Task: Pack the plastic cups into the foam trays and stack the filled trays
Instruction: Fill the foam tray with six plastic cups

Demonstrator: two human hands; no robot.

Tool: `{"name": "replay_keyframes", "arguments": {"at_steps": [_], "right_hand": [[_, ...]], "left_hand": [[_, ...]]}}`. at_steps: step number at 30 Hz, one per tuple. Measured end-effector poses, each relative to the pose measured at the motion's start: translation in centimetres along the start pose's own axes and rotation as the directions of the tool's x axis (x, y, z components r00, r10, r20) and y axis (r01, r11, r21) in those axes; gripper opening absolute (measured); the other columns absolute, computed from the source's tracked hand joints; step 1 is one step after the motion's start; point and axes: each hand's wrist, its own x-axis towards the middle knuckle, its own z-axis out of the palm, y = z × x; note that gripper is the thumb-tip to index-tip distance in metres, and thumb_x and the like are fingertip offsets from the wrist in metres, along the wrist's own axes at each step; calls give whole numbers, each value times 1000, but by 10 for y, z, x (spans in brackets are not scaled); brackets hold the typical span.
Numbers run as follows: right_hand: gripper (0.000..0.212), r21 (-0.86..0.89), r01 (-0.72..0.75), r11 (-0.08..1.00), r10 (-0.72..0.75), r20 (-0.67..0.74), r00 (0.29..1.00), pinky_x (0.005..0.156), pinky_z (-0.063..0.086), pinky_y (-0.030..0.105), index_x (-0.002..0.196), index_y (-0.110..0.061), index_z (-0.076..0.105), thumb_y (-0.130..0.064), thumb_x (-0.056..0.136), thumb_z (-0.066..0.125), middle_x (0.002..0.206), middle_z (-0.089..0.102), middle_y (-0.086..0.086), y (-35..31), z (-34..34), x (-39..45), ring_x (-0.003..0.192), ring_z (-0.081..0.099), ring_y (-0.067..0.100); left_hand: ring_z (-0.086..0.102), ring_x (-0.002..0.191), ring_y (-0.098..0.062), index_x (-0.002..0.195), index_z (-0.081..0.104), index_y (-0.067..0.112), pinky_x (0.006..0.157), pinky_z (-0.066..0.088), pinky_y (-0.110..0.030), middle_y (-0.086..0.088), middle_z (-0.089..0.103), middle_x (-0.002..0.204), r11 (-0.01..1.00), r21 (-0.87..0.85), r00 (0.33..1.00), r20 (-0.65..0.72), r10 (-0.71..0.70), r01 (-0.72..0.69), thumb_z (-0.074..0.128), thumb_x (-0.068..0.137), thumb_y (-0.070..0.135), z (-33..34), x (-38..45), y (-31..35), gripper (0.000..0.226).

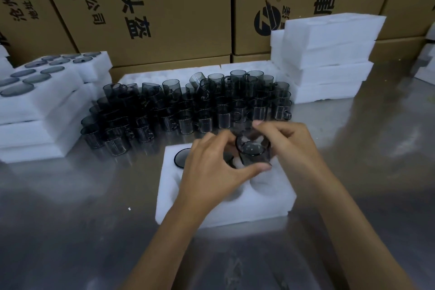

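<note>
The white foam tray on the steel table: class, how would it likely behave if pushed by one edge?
The white foam tray is probably very light, so it may slide easily on the smooth steel table. It looks thick and blocky, so it is likely to hold its shape. Its soft-looking edges could dent under hard fingertip pressure.

left hand (211,169) covers the middle pockets of the foam tray (226,209), contents there unreadable. held cup (253,149) motion-blurred, grip contact unclear. rear cups (188,106) overlap, count not readable. filled tray stack (42,110) cut by left edge; cardboard boxes (164,7) cropped at top, print partial.
</note>
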Motion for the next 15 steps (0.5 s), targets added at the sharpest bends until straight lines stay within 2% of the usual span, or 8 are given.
{"name": "replay_keyframes", "arguments": {"at_steps": [2,4,5,7,10,12,13,15], "right_hand": [[37,-44,-24,999,27,66,997,71,50,31,73,0,73,-32,91,70,77,67,21,6,-6,-1,70,60,17],[36,-110,-11,994,24,111,994,76,49,34,68,-8,75,-35,91,70,74,68,6,12,-13,-3,74,63,14],[32,-125,2,992,14,127,992,77,50,29,69,-14,78,-36,92,70,75,71,-1,13,-16,-3,77,67,11],[28,-139,25,990,-3,159,987,74,50,18,71,-22,80,-37,92,70,77,74,-5,14,-21,-4,77,69,6],[39,-151,32,988,-2,197,980,62,43,9,60,-20,72,-39,93,69,59,63,-11,15,-23,-4,60,57,2],[45,-177,18,984,22,221,975,59,40,13,55,-18,66,-42,93,68,54,52,-7,14,-25,-4,57,46,5],[44,-191,9,982,37,233,972,60,40,17,57,-17,68,-44,92,68,55,54,0,14,-27,-4,60,45,7],[52,-221,-10,975,66,250,966,68,40,30,71,-4,73,-53,86,68,71,62,28,14,-31,-3,67,47,14]], "left_hand": [[43,82,-4,78,49,30,71,37,-27,15,54,75,992,90,995,54,82,-87,61,53,87,-1,-1,2,63],[44,83,-4,76,47,29,69,36,-28,13,53,68,990,76,986,127,109,-119,63,54,86,-2,-1,3,63],[45,82,-4,76,48,29,71,40,-29,11,55,68,994,34,982,161,95,-102,65,54,85,-3,-1,2,63],[48,82,-3,75,50,31,75,46,-33,10,57,69,997,-62,978,202,54,-42,67,52,83,-4,0,0,60],[51,85,-3,70,50,34,75,48,-32,11,60,67,995,-100,977,209,44,-24,68,50,84,-5,-1,-3,56],[52,87,-2,67,53,34,73,47,-28,11,61,67,993,-119,976,213,42,-17,68,49,84,-5,-1,-4,55],[53,88,-2,66,54,34,73,47,-26,12,62,67,991,-134,975,219,40,-11,69,48,84,-5,-1,-4,55],[54,88,-3,65,56,31,72,46,-24,12,64,67,987,-161,969,243,50,-10,71,49,82,-5,-2,-4,56]]}}
